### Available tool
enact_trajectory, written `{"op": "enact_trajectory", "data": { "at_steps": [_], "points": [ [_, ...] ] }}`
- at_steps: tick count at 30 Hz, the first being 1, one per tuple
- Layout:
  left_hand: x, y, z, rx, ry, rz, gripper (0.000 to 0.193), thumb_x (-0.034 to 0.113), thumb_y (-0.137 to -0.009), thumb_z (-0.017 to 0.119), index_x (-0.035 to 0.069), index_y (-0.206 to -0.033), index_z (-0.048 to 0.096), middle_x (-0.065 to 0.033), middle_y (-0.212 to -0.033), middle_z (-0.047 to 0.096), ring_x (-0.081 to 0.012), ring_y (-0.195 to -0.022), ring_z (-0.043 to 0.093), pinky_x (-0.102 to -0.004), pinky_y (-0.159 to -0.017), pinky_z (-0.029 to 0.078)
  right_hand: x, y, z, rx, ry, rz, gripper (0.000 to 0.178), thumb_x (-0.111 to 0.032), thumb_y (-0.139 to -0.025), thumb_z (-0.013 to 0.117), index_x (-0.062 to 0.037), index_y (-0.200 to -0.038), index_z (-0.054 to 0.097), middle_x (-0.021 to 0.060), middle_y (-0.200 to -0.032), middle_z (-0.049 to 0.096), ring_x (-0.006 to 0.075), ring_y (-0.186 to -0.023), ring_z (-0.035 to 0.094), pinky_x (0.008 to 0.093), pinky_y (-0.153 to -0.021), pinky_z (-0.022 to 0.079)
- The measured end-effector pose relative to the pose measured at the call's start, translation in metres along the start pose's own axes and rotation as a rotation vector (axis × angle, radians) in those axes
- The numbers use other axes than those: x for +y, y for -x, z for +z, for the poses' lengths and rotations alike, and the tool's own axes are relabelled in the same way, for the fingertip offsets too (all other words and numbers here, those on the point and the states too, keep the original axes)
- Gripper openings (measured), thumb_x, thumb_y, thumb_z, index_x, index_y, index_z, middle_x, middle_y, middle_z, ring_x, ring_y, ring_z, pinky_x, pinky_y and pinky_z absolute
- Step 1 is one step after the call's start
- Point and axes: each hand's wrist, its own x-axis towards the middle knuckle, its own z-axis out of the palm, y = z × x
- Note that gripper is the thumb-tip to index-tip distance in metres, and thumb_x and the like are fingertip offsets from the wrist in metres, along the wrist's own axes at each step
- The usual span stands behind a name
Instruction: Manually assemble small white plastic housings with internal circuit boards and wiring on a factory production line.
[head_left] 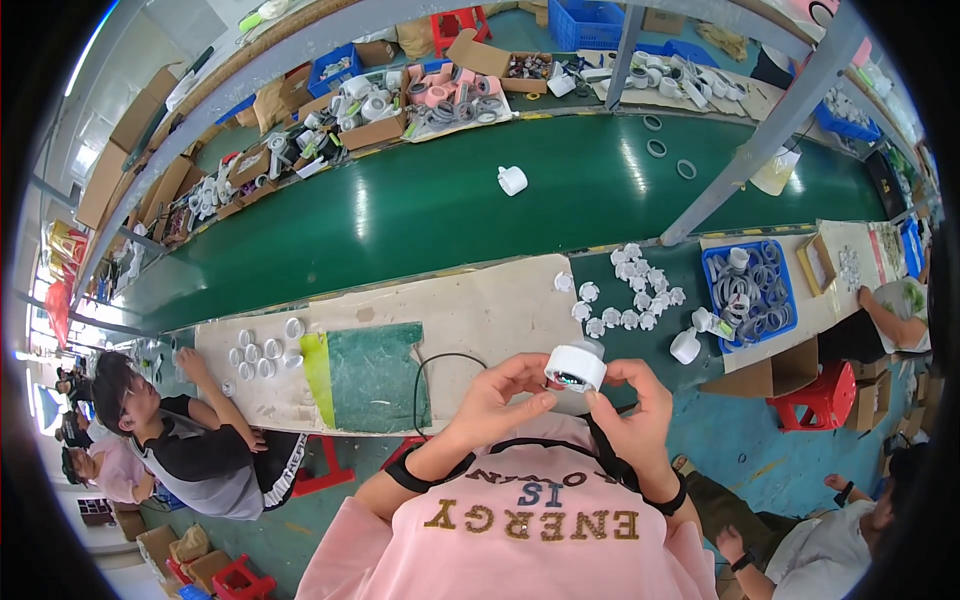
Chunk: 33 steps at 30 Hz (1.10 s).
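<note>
A white round plastic housing (pixel 574 364) with a dark opening and small shiny parts inside is held in front of my chest. My left hand (pixel 500 397) grips it from the left with closed fingers. My right hand (pixel 636 408) pinches its right side and lower edge. Just beyond, on the green worktop, lie several small white plastic parts (pixel 612 317) with notched edges. A white cylindrical unit (pixel 685 346) sits to the right of my right hand.
A blue basket (pixel 790 328) of grey rings stands on the right. At left, a green mat (pixel 375 375) and several white rings (pixel 272 348) lie near a seated person. Past the bench runs a green conveyor belt (pixel 400 220) carrying a white part (pixel 512 180); a grey post (pixel 750 140) rises at right.
</note>
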Motion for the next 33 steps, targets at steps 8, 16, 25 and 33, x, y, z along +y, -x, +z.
{"op": "enact_trajectory", "data": {
  "at_steps": [8,16,25,33],
  "points": [
    [-0.002,0.000,0.005,0.102,-0.033,0.041,0.033,0.010,-0.084,0.060,-0.001,-0.113,0.047,-0.0067,-0.100,0.060,-0.0102,-0.089,0.055,-0.0249,-0.079,0.044,0.009,0.006,0.007,-0.082,-0.204,0.208,0.020,-0.002,-0.074,0.065,0.0015,-0.091,0.055,0.0033,-0.082,0.060,0.0082,-0.075,0.052,0.0217,-0.069,0.042],
    [-0.006,0.000,0.003,0.113,0.037,0.051,0.030,0.015,-0.088,0.056,-0.001,-0.113,0.049,-0.0070,-0.102,0.060,-0.0115,-0.094,0.054,-0.0255,-0.082,0.043,0.012,0.004,0.012,-0.039,-0.296,0.305,0.017,-0.005,-0.075,0.065,0.0010,-0.088,0.056,0.0031,-0.078,0.060,0.0071,-0.071,0.053,0.0211,-0.065,0.041],
    [-0.014,-0.008,-0.016,0.008,-0.101,0.133,0.029,0.008,-0.084,0.045,-0.001,-0.110,0.055,-0.0103,-0.125,0.045,-0.0195,-0.117,0.041,-0.0334,-0.097,0.032,0.014,-0.007,0.013,-0.034,-0.534,0.458,0.016,-0.003,-0.080,0.062,0.0039,-0.092,0.054,0.0030,-0.084,0.059,0.0060,-0.075,0.052,0.0193,-0.067,0.041],
    [-0.029,-0.018,-0.019,0.133,0.108,-0.006,0.038,0.004,-0.080,0.043,0.000,-0.117,0.052,-0.0107,-0.127,0.045,-0.0187,-0.121,0.037,-0.0324,-0.100,0.028,0.013,-0.020,0.019,-0.038,-0.596,0.492,0.015,-0.003,-0.081,0.060,0.0056,-0.092,0.054,0.0066,-0.086,0.060,0.0093,-0.076,0.057,0.0211,-0.068,0.045]
  ]
}}
